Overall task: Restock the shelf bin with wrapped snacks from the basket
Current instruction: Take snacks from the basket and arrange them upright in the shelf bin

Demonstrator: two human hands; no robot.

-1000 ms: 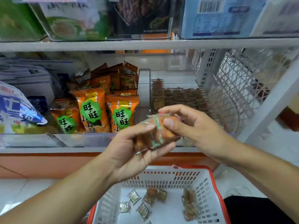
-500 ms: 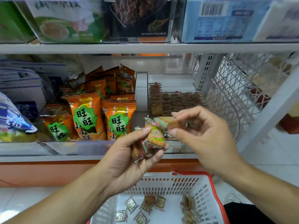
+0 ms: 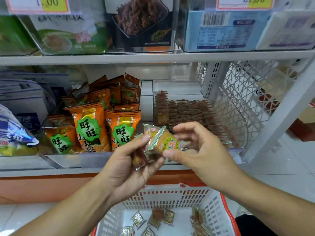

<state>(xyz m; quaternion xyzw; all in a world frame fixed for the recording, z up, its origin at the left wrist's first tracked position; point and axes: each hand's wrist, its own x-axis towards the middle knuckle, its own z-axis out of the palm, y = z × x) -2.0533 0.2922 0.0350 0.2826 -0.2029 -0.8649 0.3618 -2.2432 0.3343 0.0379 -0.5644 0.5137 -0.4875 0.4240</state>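
Below my wrists, the basket (image 3: pixel 170 196) holds loose wrapped snacks (image 3: pixel 154 218). My left hand (image 3: pixel 129 167) clutches several; my right hand (image 3: pixel 197 154) pinches one wrapped snack (image 3: pixel 163 140) between thumb and forefinger. Beyond, the shelf bin (image 3: pixel 238 147) stands part-filled, orange packets (image 3: pixel 105 126) alongside.

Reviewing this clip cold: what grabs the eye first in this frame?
Centre frame, two bare hands meet over a small bunch of wrapped snacks: the left hand holds them while the right hand pinches the top one. Behind stand bright orange snack bags left of the clear shelf bin; below sits the white basket.
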